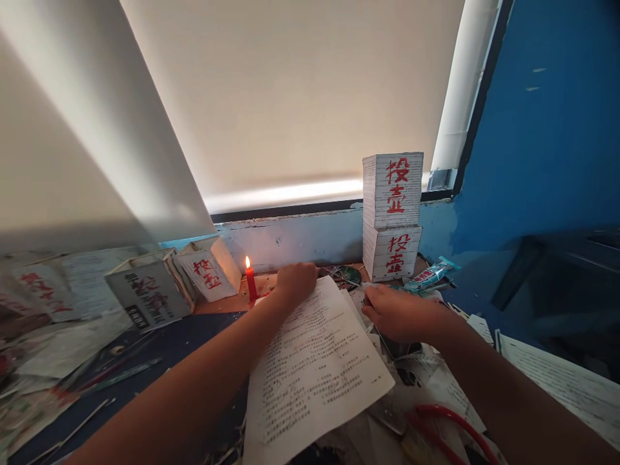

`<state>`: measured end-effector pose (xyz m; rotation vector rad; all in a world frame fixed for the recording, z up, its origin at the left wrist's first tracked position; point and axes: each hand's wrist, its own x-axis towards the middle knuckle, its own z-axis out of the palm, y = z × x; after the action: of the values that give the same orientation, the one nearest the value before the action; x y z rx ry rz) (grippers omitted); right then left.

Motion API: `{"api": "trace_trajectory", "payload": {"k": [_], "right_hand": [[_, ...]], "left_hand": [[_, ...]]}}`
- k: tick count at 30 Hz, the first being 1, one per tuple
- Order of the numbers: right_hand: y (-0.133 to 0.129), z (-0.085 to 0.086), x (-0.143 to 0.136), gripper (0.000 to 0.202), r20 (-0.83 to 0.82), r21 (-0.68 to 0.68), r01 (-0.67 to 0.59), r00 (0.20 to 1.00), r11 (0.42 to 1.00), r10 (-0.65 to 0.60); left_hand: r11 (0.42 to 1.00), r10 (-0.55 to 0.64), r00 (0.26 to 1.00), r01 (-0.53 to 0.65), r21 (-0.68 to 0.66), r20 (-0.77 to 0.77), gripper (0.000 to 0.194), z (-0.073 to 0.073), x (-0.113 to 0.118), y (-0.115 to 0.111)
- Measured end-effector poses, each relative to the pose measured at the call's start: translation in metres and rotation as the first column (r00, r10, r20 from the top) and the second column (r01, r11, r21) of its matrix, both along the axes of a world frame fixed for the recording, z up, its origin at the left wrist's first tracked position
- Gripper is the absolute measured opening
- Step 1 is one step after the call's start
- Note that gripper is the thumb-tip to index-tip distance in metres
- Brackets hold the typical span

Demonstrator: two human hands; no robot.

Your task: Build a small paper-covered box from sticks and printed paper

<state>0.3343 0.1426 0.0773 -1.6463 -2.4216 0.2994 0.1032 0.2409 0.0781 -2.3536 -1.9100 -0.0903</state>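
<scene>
Beside left fingers (310, 271), printed paper (314, 368), right fingers (371, 302) near its right edge

I logged: candle (250, 283), red; right of the candle, my sheet (317, 381) was white with rows of black print, stacked boxes (393, 218) were white with red characters, wall (537, 142) was blue.

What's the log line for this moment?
left hand: at printed sheet | right hand: beside it, grip unclear | red candle: lit, upright
</scene>
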Motion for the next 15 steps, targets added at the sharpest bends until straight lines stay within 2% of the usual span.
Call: {"api": "trace_trajectory", "payload": {"k": [3,5,8,10,12,14,15], "right_hand": [[-0.003,0.009,-0.002,0.021,0.065,-0.077,0.002,0.998,0.997,0.003],[-0.005,0.014,-0.001,0.019,0.075,-0.113,-0.014,0.997,0.993,0.023],[-0.007,0.017,0.001,0.019,0.051,-0.144,-0.064,0.996,0.987,0.072],[-0.007,0.017,0.001,0.033,0.018,-0.150,-0.111,0.993,0.983,0.115],[-0.006,0.015,0.001,0.051,-0.015,-0.143,-0.158,0.987,0.977,0.158],[-0.003,0.013,0.000,0.064,-0.040,-0.121,-0.199,0.980,0.972,0.195],[-0.002,0.012,-0.002,0.069,-0.049,-0.105,-0.217,0.976,0.970,0.213]], "left_hand": [[0.999,0.032,0.999,-0.032,0.017,0.011,0.030,0.009,-0.015,-0.003],[0.998,0.043,0.999,-0.044,0.036,0.034,0.028,0.014,-0.029,-0.017],[0.997,0.015,0.995,-0.023,0.079,0.099,0.024,0.021,-0.053,-0.055],[0.995,-0.022,0.987,0.005,0.101,0.159,0.029,0.021,-0.068,-0.088],[0.995,-0.058,0.973,0.037,0.097,0.224,0.039,0.013,-0.083,-0.124],[0.996,-0.063,0.954,0.039,0.085,0.293,0.050,-0.004,-0.098,-0.156],[0.995,-0.090,0.923,0.065,0.078,0.375,0.052,-0.015,-0.105,-0.169]]}}
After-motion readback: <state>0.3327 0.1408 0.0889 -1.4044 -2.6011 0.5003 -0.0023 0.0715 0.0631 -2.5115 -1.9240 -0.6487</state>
